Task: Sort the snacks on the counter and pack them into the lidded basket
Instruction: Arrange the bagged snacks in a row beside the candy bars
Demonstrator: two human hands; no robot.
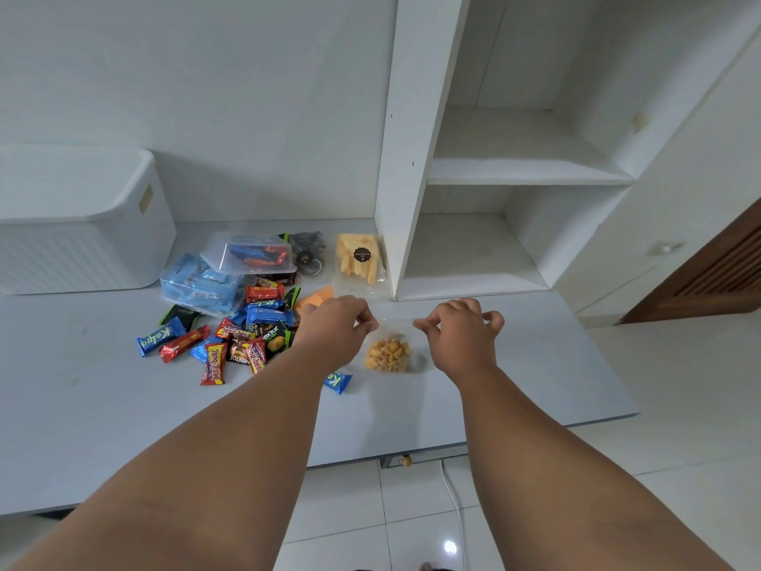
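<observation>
The counter runs wide, with the basket at its far left corner, lid on, well apart from my hands. The snack pile lies left of centre. My left hand and right hand pinch the top corners of the clear bag of crackers, which hangs between them, its mouth stretched left to right. The left hand is nearer the basket.
</observation>
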